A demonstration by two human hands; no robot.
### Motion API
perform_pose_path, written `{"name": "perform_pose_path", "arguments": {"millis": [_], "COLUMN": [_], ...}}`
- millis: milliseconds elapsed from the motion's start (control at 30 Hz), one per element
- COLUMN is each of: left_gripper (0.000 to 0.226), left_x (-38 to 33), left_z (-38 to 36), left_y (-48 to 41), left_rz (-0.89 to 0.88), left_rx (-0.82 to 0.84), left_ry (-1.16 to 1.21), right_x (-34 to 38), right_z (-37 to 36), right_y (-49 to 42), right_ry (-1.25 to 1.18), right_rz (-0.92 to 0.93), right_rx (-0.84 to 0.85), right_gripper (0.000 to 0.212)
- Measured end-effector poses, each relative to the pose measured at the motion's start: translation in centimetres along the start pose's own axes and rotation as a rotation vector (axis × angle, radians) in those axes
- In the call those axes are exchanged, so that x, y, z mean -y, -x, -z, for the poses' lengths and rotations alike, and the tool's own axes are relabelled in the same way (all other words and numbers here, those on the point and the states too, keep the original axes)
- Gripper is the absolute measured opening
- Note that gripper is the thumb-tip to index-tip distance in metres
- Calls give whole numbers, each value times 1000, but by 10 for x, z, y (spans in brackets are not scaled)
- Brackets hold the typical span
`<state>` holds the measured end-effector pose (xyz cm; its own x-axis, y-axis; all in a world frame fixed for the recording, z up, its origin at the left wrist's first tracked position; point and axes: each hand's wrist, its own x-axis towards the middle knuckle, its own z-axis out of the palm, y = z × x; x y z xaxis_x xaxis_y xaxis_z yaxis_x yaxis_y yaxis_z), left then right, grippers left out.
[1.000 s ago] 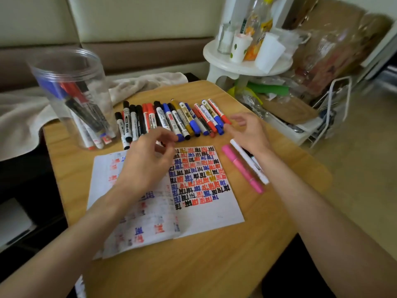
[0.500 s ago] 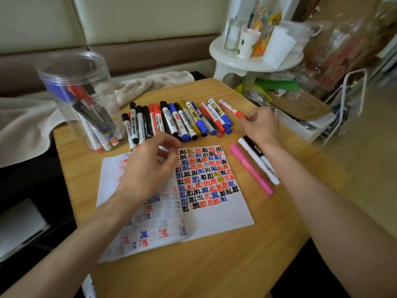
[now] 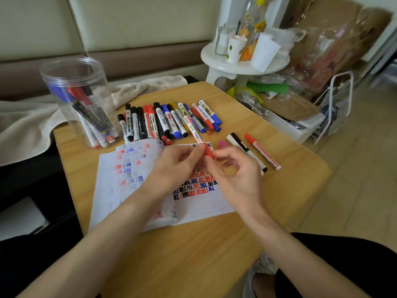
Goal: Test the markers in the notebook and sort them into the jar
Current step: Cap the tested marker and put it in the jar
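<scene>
The red-capped marker (image 3: 197,136) was held up between both grips over the open notebook (image 3: 129,190). Its white barrel pointed away from them toward the row of markers (image 3: 167,123). The left grip (image 3: 171,171) was clenched on the barrel. The right grip (image 3: 236,179) pinched the red cap end with fingertips and thumb.

Half a second before, the two grips had been apart. The right one had been out at the row's end on a red-tipped marker, and the left had hovered empty over the page. Since then they had closed together on one marker. That looked like the start of pulling its cap off for a test stroke on the page below them.

Another red marker (image 3: 262,151) lay just to the right of the right grip, beside the black-and-white marker (image 3: 238,140) and the pink marker (image 3: 223,144). Only those two had lain there earlier, so it seemed to have been set aside.

The jar (image 3: 77,100) stood well to the far left of the left grip, on the counter (image 3: 214,254). It already held several markers. Most of the row was still unsorted, so much of the task seemed to remain.
</scene>
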<state>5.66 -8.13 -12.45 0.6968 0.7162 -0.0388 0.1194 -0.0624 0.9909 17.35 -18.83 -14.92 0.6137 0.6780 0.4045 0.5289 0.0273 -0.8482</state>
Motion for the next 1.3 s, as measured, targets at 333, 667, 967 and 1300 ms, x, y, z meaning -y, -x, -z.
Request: {"name": "perform_pose_path", "arguments": {"millis": [333, 667, 967, 1300], "left_gripper": [12, 19, 16, 34], "left_x": [11, 17, 12, 26], "left_z": [10, 19, 62, 57], "left_y": [13, 24, 30, 44], "left_rz": [-186, -496, -280, -380], "left_rx": [-21, 38, 106, -15], "left_ry": [-324, -683, -607, -854], "right_x": [2, 12, 0, -13], "right_z": [8, 12, 75, 40], "right_y": [7, 5, -29, 7], "right_ry": [-194, -356, -408, -262], "right_rz": [-173, -395, -411, -347], "right_rx": [160, 194, -148, 183], "right_gripper": [13, 50, 27, 11]}}
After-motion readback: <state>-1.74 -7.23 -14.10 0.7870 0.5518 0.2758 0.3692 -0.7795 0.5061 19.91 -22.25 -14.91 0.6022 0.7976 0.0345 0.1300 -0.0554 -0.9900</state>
